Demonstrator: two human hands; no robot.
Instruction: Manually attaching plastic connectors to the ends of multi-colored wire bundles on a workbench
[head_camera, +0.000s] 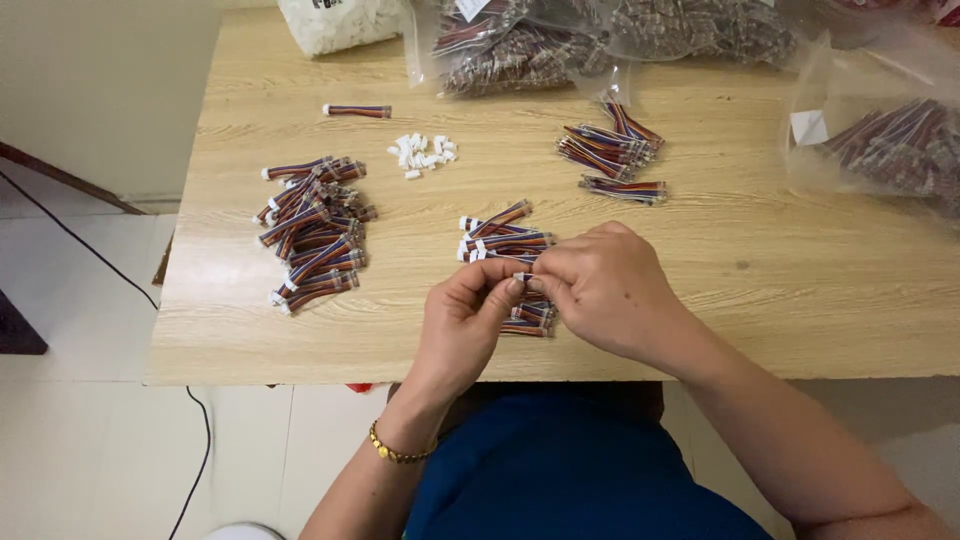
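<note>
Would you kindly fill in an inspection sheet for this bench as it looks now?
Surface: pale wood-grain table.
Job's things: short multicoloured wire harness pinched between both hands, above a small harness pile.
Clutter: large harness pile, white connector housings, loose wire bundles, clear plastic bags.
Hands: left hand and right hand, fingertips meeting.
Cables: black cord on the floor.
Surroundings: tiled floor.

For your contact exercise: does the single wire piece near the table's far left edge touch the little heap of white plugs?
Apart. The head view shows bare wood between the single wire piece and the white plugs.
</note>
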